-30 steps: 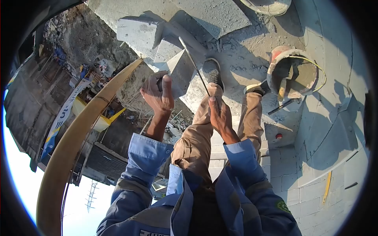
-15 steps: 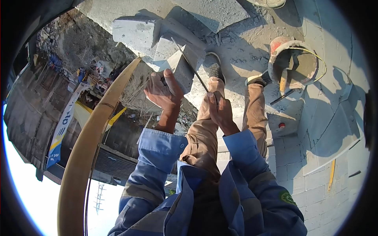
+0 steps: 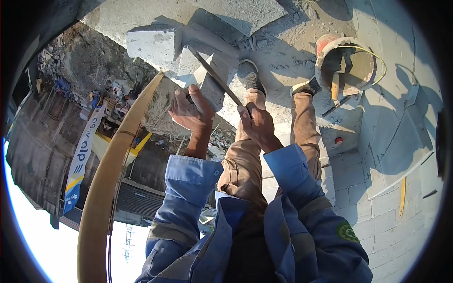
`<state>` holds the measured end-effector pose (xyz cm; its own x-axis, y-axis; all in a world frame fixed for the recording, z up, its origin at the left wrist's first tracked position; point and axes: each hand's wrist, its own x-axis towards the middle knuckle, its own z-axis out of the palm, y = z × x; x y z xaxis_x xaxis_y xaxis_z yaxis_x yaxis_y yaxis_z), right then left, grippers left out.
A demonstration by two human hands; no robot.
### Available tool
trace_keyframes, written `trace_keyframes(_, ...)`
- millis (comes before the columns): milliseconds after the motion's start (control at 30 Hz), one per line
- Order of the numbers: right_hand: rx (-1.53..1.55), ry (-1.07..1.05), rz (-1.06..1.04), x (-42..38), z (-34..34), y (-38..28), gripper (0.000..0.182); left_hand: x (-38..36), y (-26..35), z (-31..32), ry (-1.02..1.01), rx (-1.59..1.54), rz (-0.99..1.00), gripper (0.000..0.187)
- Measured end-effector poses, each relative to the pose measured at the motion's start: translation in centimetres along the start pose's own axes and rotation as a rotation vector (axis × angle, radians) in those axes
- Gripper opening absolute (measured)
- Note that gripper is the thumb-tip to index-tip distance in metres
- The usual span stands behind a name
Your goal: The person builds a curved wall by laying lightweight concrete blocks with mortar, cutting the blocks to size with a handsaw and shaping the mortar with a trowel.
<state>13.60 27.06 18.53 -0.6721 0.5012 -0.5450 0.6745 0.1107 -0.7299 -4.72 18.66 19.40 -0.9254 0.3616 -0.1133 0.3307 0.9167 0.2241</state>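
Observation:
A long, thin, dark blade-like tool (image 3: 216,77) is gripped at its near end by my right hand (image 3: 257,123), the fingers closed around it. Its far end slants up and left across a grey block (image 3: 213,92) with a sunlit corner. Just left of that block, my left hand (image 3: 192,111) is raised with the thumb apart and the fingers loosely curled; nothing shows in it. Another pale block (image 3: 153,43) lies beyond, next to the one under the tool.
A mortar-crusted bucket (image 3: 347,66) stands at the right, with a wooden-handled tool (image 3: 335,87) in it. A bamboo pole (image 3: 106,184) rises on the left beside a drop to rubble. My shoes (image 3: 250,75) rest on the dusty ledge; a block wall (image 3: 396,203) runs along the right.
The tool has turned, showing a broader face, and my right hand has shifted slightly. My left hand stays beside the block. The whole view has moved a little.

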Motion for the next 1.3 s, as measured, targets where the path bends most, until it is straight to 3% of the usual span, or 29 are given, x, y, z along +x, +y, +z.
trace_keyframes(100,-0.113,-0.059,0.068,-0.6,0.9,1.1,0.043,0.2,0.7,-0.6,-0.047,-0.041,-0.002,0.039)
trace_keyframes(133,-0.115,-0.158,0.262,1.2,0.7,0.1,0.047,0.2,0.9,-0.6,-0.048,-0.042,-0.017,0.039)
trace_keyframes(233,-0.173,-0.161,0.348,7.3,1.9,1.2,0.053,0.2,1.1,-0.8,-0.032,-0.027,-0.012,0.038)
trace_keyframes(300,-0.168,-0.166,0.359,6.7,0.7,1.0,0.045,0.9,1.1,-0.6,-0.022,-0.033,0.033,0.037)
trace_keyframes(367,0.076,-0.100,0.169,3.5,-0.2,1.2,0.044,0.3,0.9,-0.4,-0.035,-0.075,-0.008,0.037)
trace_keyframes(400,-0.026,0.045,-0.057,2.1,0.5,1.4,0.042,-0.1,-0.2,0.1,0.014,0.013,0.076,0.037)
trace_keyframes(500,0.057,-0.090,0.148,2.6,1.3,0.9,0.045,0.5,1.0,-0.5,0.054,-0.027,0.103,0.031)
trace_keyframes(633,-0.064,-0.032,0.172,7.8,2.8,0.4,0.050,0.5,0.5,-0.2,0.087,0.029,0.195,0.031)
trace_keyframes(767,-0.069,-0.067,-0.112,4.2,0.7,0.1,0.043,0.6,0.5,0.0,0.041,0.048,0.160,0.030)
trace_keyframes(833,0.047,-0.063,0.003,3.6,0.8,0.8,0.044,0.4,1.1,-0.6,0.020,-0.078,0.075,0.030)
trace_keyframes(900,-0.071,-0.101,0.190,6.4,2.5,3.2,0.052,-0.2,0.4,-0.8,-0.079,-0.066,-0.017,0.039)
trace_keyframes(967,-0.094,-0.034,0.146,8.2,2.9,3.6,0.051,0.7,0.7,-0.5,0.044,0.005,0.145,0.039)
trace_keyframes(1067,0.083,-0.149,0.053,5.2,1.0,3.2,0.048,0.8,0.8,-0.3,0.006,-0.054,0.057,0.039)
trace_keyframes(1100,-0.044,0.023,-0.235,4.5,1.8,3.9,0.047,0.2,0.6,-0.5,-0.010,-0.049,0.041,0.039)
trace_keyframes(1200,0.109,-0.167,0.080,5.1,1.7,3.1,0.048,-0.4,0.3,-1.1,-0.018,-0.011,0.068,0.038)
trace_keyframes(1300,0.021,-0.181,0.158,8.2,1.9,2.0,0.050,0.8,0.8,-0.2,0.102,-0.054,0.120,0.038)
